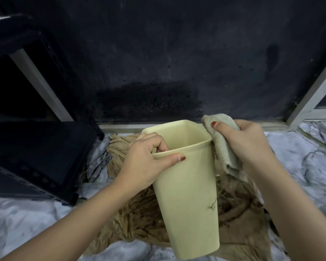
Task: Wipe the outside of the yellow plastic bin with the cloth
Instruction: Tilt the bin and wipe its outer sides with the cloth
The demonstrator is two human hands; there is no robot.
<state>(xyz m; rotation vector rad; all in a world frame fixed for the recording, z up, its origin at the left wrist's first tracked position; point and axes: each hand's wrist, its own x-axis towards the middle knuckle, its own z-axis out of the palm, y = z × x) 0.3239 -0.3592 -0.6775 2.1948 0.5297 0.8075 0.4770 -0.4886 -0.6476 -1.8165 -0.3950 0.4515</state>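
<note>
Bin [188,194]: yellow, tall, tapered, held up & tilted, mouth twd back wall, base twd camera. Sits above a brown rag [139,213] spread on marble-pattern floor [299,166]. Whether base touches rag: can't tell.

L hand [147,161]: grasps near rim, thumb along outside, fingers curled over edge into the mouth. Steadies bin.

R hand [247,146]: clenched around cloth [222,147], pale, bunched, pressed vs. R outer wall just below rim. Loose end hangs down beside the wall.

Step in hand (judgement): wiping R side, at the top of the wall. Task looks early/mid. Dark scuff [212,204] low on front face near R edge, not yet cleaned.

Next move calls for: cloth drawn down R wall twd base w/ steady pressure, L grip firm so bin doesn't twist. Then rotate bin to bring front face + scuff under cloth; L hand will need to regrip at rim.

Surroundings: dark wall [167,63] behind, black shelf unit [36,147] at L.
</note>
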